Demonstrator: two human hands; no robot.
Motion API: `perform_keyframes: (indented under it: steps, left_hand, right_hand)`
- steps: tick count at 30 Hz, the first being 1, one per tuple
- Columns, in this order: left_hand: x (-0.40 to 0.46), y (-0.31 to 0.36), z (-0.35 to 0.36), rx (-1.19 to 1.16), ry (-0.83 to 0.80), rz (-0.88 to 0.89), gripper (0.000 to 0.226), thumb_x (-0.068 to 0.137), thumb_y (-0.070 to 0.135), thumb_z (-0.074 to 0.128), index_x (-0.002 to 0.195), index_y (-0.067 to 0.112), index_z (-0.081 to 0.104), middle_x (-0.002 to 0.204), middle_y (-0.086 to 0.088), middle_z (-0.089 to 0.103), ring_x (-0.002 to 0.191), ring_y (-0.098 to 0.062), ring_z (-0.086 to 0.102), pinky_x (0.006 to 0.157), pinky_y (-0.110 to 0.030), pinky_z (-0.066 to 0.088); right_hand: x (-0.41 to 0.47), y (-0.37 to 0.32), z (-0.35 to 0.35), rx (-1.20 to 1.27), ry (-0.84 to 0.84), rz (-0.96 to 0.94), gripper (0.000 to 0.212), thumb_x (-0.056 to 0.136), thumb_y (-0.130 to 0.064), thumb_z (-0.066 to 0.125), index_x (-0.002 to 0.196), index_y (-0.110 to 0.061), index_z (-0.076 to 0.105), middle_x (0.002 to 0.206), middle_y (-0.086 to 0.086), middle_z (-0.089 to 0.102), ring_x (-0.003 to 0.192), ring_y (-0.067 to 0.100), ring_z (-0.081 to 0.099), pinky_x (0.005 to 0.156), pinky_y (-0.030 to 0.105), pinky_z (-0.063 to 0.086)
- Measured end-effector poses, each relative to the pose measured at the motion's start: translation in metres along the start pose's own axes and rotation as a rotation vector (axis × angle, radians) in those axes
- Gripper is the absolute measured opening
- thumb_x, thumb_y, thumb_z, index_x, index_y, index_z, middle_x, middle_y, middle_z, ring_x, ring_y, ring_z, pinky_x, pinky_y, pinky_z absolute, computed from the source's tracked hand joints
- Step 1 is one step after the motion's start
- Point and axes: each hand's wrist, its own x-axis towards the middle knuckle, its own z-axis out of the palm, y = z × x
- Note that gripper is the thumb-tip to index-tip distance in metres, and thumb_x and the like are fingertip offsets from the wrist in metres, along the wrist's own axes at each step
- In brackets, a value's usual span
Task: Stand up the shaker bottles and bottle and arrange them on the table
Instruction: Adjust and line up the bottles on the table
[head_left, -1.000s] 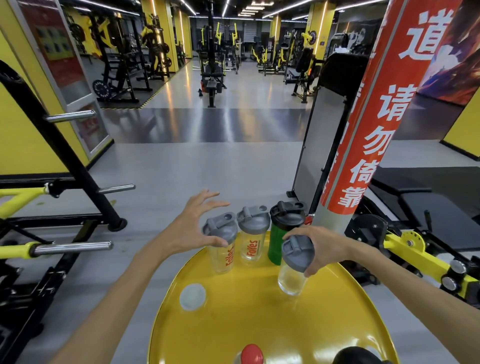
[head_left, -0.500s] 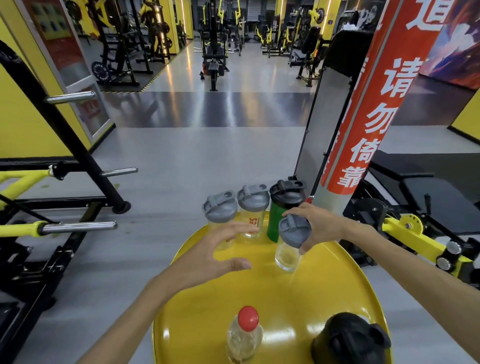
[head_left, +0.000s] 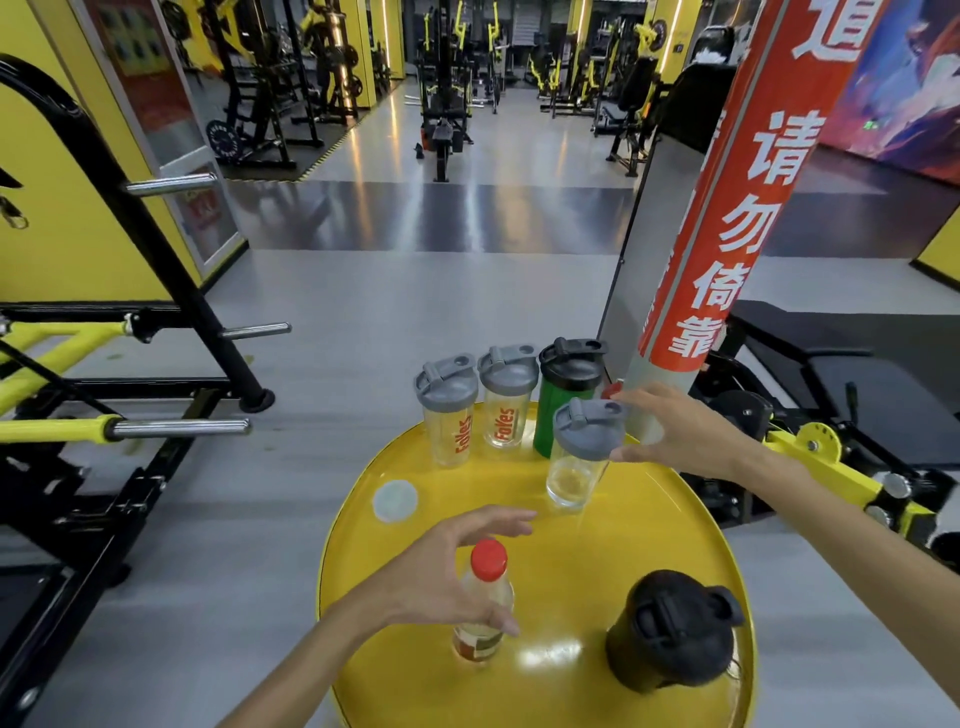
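Red "Folles" (approx., small) up the sides of 2 clear shaker bottles (head_left: 451, 415) (head_left: 506, 402) w/ grey lids, white Chinese "请勿倚靠" down the red pole (head_left: 727, 218) at right.

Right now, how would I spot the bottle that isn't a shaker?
Look at the round yellow table. At its near edge, beside the left hand, stands a small clear bottle. Unlike the wide flip-lid shakers, it is slim, with a red screw cap.

3 shakers (head_left: 506, 402) behind, bottle (head_left: 483, 603) front-left on table (head_left: 649, 525)
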Motion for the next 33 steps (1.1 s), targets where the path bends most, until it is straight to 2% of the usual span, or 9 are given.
perform_keyframes:
  steps: [3, 5, 8, 10, 15, 19, 24, 28, 33]
  left_hand:
    - [0.002, -0.011, 0.017, -0.093, 0.074, -0.005, 0.076, 0.063, 0.024, 0.097, 0.130, 0.036, 0.062, 0.129, 0.012, 0.068, 0.129, -0.008, 0.057, 0.113, -0.040, 0.041]
    - [0.004, -0.018, 0.026, -0.144, 0.113, 0.000, 0.053, 0.069, 0.021, 0.094, 0.116, 0.025, 0.071, 0.118, 0.006, 0.072, 0.120, -0.012, 0.063, 0.109, -0.040, 0.045]
    - [0.006, -0.022, 0.040, -0.192, 0.215, -0.028, 0.017, 0.075, 0.019, 0.083, 0.089, 0.017, 0.073, 0.093, -0.005, 0.072, 0.092, -0.015, 0.068, 0.088, -0.037, 0.052]
    - [0.009, -0.022, 0.048, -0.249, 0.306, -0.054, 0.009, 0.074, 0.012, 0.076, 0.079, 0.012, 0.068, 0.083, -0.014, 0.070, 0.078, -0.016, 0.065, 0.075, -0.036, 0.052]
    - [0.029, -0.022, 0.052, -0.290, 0.498, -0.094, 0.017, 0.074, -0.002, 0.076, 0.072, 0.013, 0.070, 0.069, 0.006, 0.069, 0.068, -0.008, 0.065, 0.065, -0.021, 0.051]
    - [0.058, -0.015, 0.032, -0.258, 0.614, -0.079, 0.018, 0.078, -0.003, 0.079, 0.075, 0.013, 0.071, 0.071, 0.001, 0.071, 0.071, -0.006, 0.067, 0.069, -0.018, 0.053]
    - [0.112, -0.006, 0.007, -0.241, 0.698, -0.065, 0.014, 0.081, 0.007, 0.079, 0.075, 0.015, 0.069, 0.078, -0.008, 0.072, 0.082, -0.018, 0.069, 0.080, -0.029, 0.055]
    - [0.152, -0.006, -0.004, -0.216, 0.728, -0.075, 0.022, 0.079, 0.008, 0.078, 0.069, 0.024, 0.067, 0.069, 0.004, 0.070, 0.069, -0.005, 0.065, 0.074, -0.026, 0.050]
    - [0.184, -0.021, -0.010, -0.189, 0.733, -0.064, 0.010, 0.075, 0.020, 0.079, 0.073, 0.023, 0.070, 0.071, 0.001, 0.073, 0.076, -0.021, 0.071, 0.079, -0.043, 0.057]
  right_hand:
    - [-0.024, 0.002, 0.003, 0.099, -0.022, -0.009, 0.075, 0.081, -0.059, 0.070, 0.146, -0.029, 0.046, 0.145, -0.001, 0.047, 0.122, 0.014, 0.050, 0.103, 0.039, 0.049]
    - [-0.040, 0.004, 0.009, 0.134, -0.037, 0.003, 0.079, 0.078, -0.066, 0.065, 0.146, -0.031, 0.046, 0.146, -0.004, 0.046, 0.124, 0.012, 0.049, 0.107, 0.037, 0.045]
    - [-0.059, 0.011, 0.019, 0.186, -0.049, 0.037, 0.082, 0.073, -0.074, 0.060, 0.143, -0.034, 0.046, 0.148, -0.008, 0.044, 0.134, 0.012, 0.044, 0.113, 0.038, 0.040]
    - [-0.068, 0.014, 0.025, 0.217, -0.048, 0.046, 0.074, 0.078, -0.068, 0.062, 0.142, -0.034, 0.048, 0.147, -0.011, 0.043, 0.137, 0.011, 0.042, 0.113, 0.031, 0.036]
    - [-0.087, 0.019, 0.031, 0.247, -0.013, 0.065, 0.068, 0.080, -0.062, 0.061, 0.140, -0.034, 0.050, 0.136, -0.020, 0.040, 0.127, -0.003, 0.037, 0.107, 0.018, 0.028]
    - [-0.096, 0.027, 0.031, 0.274, 0.006, 0.080, 0.065, 0.080, -0.066, 0.059, 0.138, -0.038, 0.052, 0.135, -0.021, 0.048, 0.124, -0.001, 0.048, 0.103, 0.017, 0.036]
    - [-0.107, 0.029, 0.026, 0.324, 0.021, 0.095, 0.058, 0.082, -0.064, 0.060, 0.135, -0.041, 0.054, 0.133, -0.026, 0.049, 0.125, -0.005, 0.048, 0.100, 0.015, 0.039]
    - [-0.117, 0.030, 0.026, 0.350, 0.036, 0.109, 0.057, 0.082, -0.067, 0.059, 0.134, -0.045, 0.054, 0.134, -0.029, 0.049, 0.128, -0.009, 0.045, 0.107, 0.021, 0.038]
    - [-0.125, 0.028, 0.028, 0.409, 0.024, 0.117, 0.049, 0.084, -0.065, 0.061, 0.130, -0.050, 0.056, 0.132, -0.033, 0.052, 0.127, -0.013, 0.045, 0.111, 0.024, 0.039]
